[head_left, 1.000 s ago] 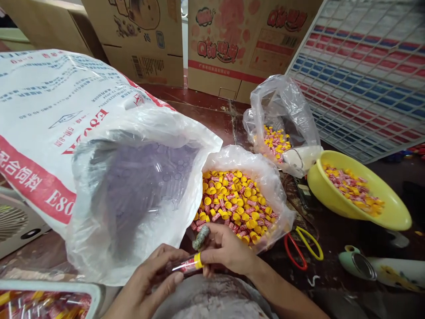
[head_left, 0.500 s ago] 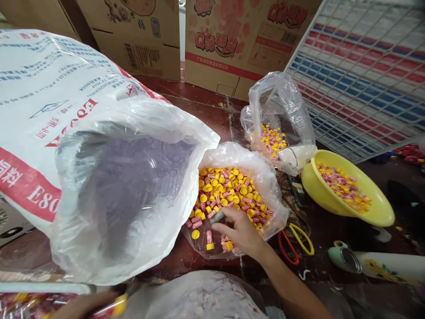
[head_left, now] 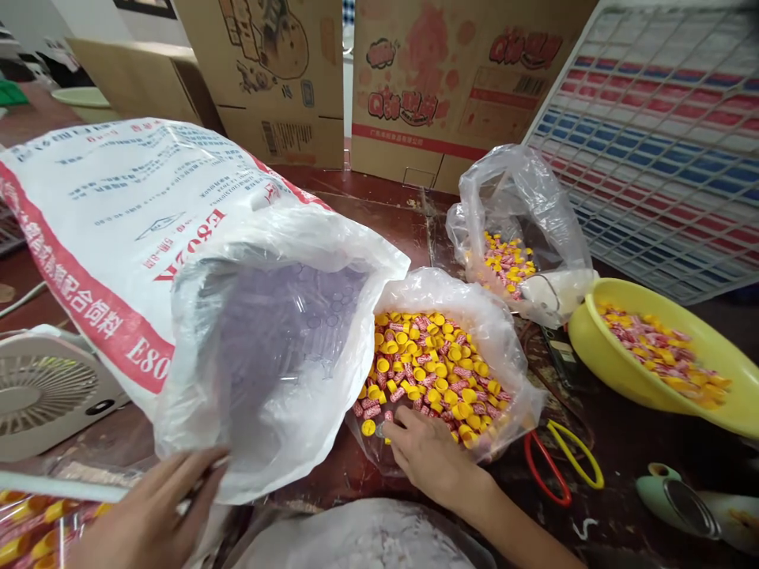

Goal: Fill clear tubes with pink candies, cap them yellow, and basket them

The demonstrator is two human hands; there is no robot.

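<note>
My right hand (head_left: 430, 457) is at the near edge of an open clear plastic bag (head_left: 486, 316) full of yellow caps with red-and-white patterned pieces (head_left: 439, 371). Its fingers are bent together around something too small to make out. At the mouth of a large white sack (head_left: 127, 190), my left hand (head_left: 157, 502) hovers near the lower rim, blurred, with its fingers curled; whatever lies between them is unclear. Clear tubes (head_left: 285, 316) fill the sack. Below my left hand, a tray (head_left: 59, 484) bears tubes with yellow ends.
A second plastic bag (head_left: 522, 182) and a yellow basin (head_left: 605, 356) with similar pieces stand at the right. Red-and-yellow-handled scissors (head_left: 549, 466), a green-and-white bottle (head_left: 681, 506), a fan (head_left: 47, 387), a wire rack (head_left: 658, 150) and cardboard boxes (head_left: 462, 95) surround the work area.
My left hand has risen from the tray to the sack's lower rim, and the yellow-ended tube it had is no longer seen in it. My right hand stays at the bag's near edge. The view has shifted left.
</note>
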